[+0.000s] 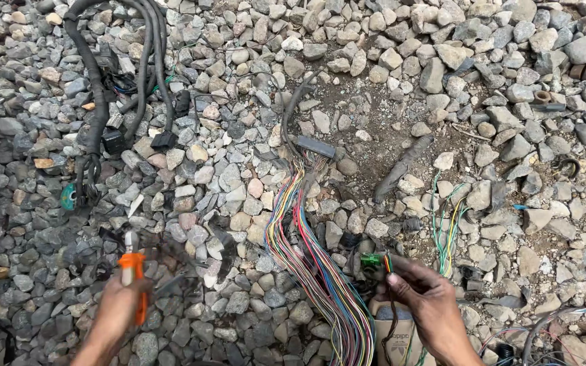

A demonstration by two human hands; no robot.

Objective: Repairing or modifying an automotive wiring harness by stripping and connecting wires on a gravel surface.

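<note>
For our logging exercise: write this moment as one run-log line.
left hand: holds orange-handled cutter | right hand: pinches green plastic connector | multicoloured wire bundle: lies between the hands on grey gravel

Daylight, soft and even, no hard shadows. Left third darker, stones there grey-blue and dim; centre and right brighter, dirt patch warm-toned. No glare. Left hand motion-blurred, orange-handled tool smeared. Wire bundle sharp, colours clear. Slight wide-angle stretch at corners.
</note>
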